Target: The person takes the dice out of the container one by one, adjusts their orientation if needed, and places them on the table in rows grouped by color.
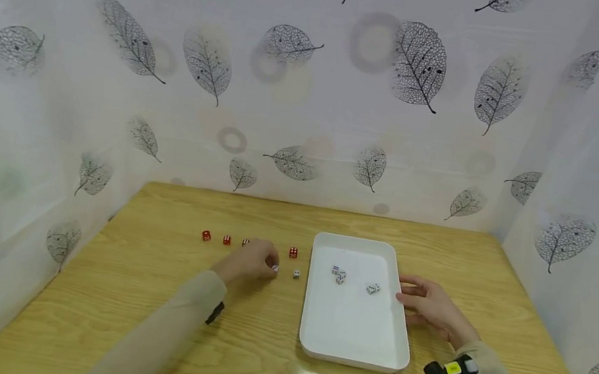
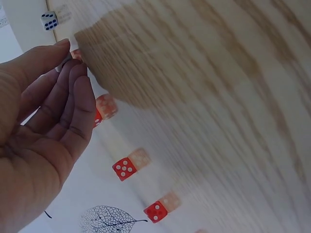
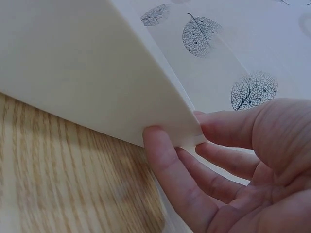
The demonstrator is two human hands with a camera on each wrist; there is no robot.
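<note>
My left hand pinches a small white die between thumb and fingertips, just above the table. In the left wrist view the fingers mostly hide that die. Red dice form a row behind the hand, one partly covered by it. A white die lies in front of the rightmost red die. At the right side of a white tray, my right hand holds the edge, fingers against the outer wall and thumb at the rim. Several white dice lie inside the tray.
The wooden table ends at the back against a pale curtain printed with leaves, which also hangs on both sides. A black band with a yellow-marked device sits on the right wrist.
</note>
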